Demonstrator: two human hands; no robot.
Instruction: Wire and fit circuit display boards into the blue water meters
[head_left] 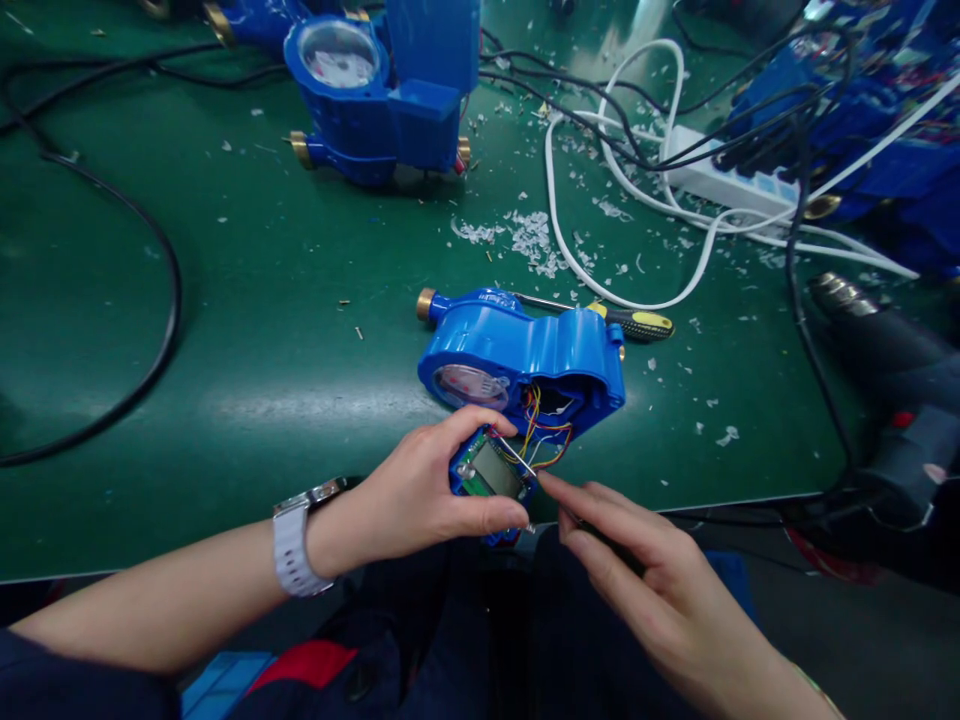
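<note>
My left hand (435,490), with a watch on its wrist, grips a small circuit board with a grey display (493,468) at the table's front edge. My right hand (637,560) is closed round a thin metal-shafted tool (516,452), whose handle is mostly hidden by the fingers; the shaft lies across the board's upper right side. Red, yellow and white wires (534,425) run from the board into the open compartment of a blue meter (517,345) lying just beyond my hands. Behind that meter rests a yellow and black screwdriver (641,323).
A second blue meter (360,90) stands at the back. White scraps (532,240), a white cable (553,190) and a power strip (720,175) lie back right. A black heat gun (892,350) is at right; a black cable (169,290) curves at left.
</note>
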